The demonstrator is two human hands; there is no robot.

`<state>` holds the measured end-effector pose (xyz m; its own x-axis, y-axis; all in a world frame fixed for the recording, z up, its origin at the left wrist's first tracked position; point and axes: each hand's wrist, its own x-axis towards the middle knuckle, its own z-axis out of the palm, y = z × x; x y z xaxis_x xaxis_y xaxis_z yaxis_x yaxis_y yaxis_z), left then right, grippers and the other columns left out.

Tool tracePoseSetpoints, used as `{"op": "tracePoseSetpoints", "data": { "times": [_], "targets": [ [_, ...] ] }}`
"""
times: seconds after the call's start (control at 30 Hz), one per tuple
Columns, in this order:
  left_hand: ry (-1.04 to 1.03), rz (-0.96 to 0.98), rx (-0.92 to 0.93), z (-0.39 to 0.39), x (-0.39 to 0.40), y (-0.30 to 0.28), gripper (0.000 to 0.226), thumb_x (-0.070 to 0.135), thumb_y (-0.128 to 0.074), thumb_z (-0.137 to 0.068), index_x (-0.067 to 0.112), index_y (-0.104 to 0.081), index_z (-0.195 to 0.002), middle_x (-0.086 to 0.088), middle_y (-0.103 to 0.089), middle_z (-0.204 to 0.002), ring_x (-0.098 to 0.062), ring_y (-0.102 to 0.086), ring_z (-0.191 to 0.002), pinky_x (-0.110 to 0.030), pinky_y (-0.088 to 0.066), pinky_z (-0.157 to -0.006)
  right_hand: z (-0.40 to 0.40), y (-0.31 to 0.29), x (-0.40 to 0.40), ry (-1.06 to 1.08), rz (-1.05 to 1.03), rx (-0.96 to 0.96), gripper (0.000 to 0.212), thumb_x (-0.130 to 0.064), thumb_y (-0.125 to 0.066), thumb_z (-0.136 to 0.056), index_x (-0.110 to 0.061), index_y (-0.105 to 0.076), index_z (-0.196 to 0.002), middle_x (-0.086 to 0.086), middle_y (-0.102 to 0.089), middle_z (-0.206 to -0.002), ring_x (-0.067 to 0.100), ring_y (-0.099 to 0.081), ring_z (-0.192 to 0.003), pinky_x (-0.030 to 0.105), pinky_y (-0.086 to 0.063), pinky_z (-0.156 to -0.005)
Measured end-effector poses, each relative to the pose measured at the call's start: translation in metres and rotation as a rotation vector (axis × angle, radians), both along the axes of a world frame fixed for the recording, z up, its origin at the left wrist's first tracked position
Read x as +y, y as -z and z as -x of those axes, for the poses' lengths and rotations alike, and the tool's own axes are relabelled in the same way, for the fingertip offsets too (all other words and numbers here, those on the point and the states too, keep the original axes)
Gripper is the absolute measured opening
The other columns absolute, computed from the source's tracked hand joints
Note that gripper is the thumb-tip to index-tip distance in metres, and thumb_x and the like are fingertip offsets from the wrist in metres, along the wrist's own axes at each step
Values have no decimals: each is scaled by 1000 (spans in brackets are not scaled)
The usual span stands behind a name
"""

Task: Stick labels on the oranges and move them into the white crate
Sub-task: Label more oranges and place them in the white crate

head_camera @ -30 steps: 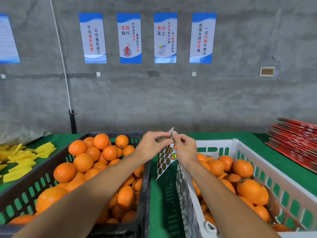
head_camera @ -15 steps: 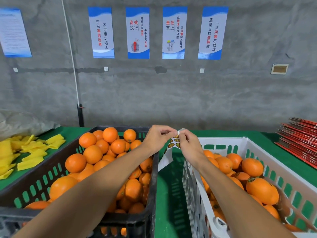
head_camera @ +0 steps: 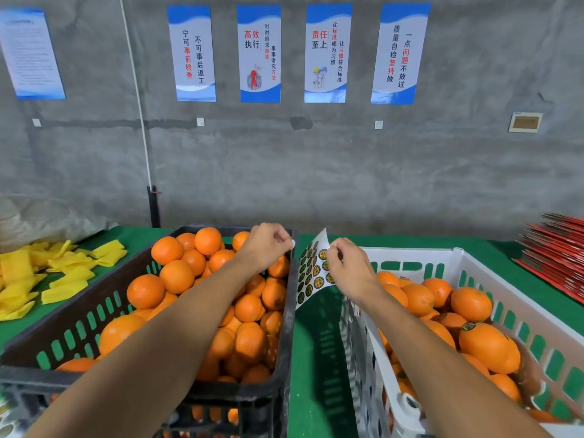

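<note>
White label sheet (head_camera: 311, 273) of round stickers pinched in right hand (head_camera: 350, 270); left hand (head_camera: 265, 248) curled.

**Wall posters legible, labels not**

Four blue-and-white posters on the grey wall, all at about 12 o'clock. Leftmost poster (head_camera: 192, 53): 宁可事前检查 不可事后返工. Second poster (head_camera: 259, 53): 高效执行, with smaller columns 时时追求效率 事事讲究方法. Third poster (head_camera: 327, 53): 责任至上, beside 让标准成为习惯 让习惯符合标准. Fourth poster (head_camera: 399, 53): 质量自检坚持做 一点问题不放过. Far at 10 o'clock, a text-filled notice (head_camera: 31, 53), print too small to read. On the label sheet (head_camera: 311, 273), round stickers with marks too blurred to make out.
</note>
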<state>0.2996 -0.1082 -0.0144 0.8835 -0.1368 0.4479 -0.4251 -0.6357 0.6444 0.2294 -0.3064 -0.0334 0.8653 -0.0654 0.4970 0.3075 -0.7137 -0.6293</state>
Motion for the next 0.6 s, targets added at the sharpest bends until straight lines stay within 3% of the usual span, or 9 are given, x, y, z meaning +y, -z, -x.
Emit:
{"op": "tracePoseSetpoints", "data": {
  "times": [0.1,0.17,0.23,0.37,0.6],
  "targets": [
    [60,-429,209,-2,21,17,7,8,-71,-87,6,-77,-85,-7,-77,-87,-17,-72,-80,-35,-60,-75,0,-1,0,22,-2,23,25,-22,-43,-103,-9,-60,-92,6,-60,-93,16,-53,-75,35,-44,-66],
    [98,-553,452,3,27,23,9,5,-72,-88,-1,-77,-93,-15,-77,-90,-25,-74,-83,-37,-63,-71,0,-2,0,26,-3,39,24,-23,-43,-103,-9,-61,-94,7,-62,-93,21,-56,-78,39,-47,-70],
    [91,-629,580,9,30,22,15,6,-75,-88,-4,-75,-99,-17,-75,-90,-26,-74,-83,-37,-64,-72,1,-2,0,28,-5,56,24,-24,-43,-103,-11,-62,-96,5,-63,-94,24,-59,-82,40,-49,-73],
    [35,-812,594,18,24,16,20,11,-77,-89,-3,-72,-103,-15,-74,-94,-30,-73,-91,-46,-63,-85,2,0,1,13,-15,78,24,-27,-43,-103,-15,-62,-96,3,-64,-90,25,-63,-85,41,-52,-73],
    [-31,-1090,673,38,-2,21,17,11,-67,-98,-1,-69,-109,-15,-70,-104,-24,-62,-84,-30,-50,-76,2,0,2,12,-24,80,22,-27,-44,-103,-16,-61,-94,2,-64,-87,22,-61,-79,38,-51,-68]
  ]
}}
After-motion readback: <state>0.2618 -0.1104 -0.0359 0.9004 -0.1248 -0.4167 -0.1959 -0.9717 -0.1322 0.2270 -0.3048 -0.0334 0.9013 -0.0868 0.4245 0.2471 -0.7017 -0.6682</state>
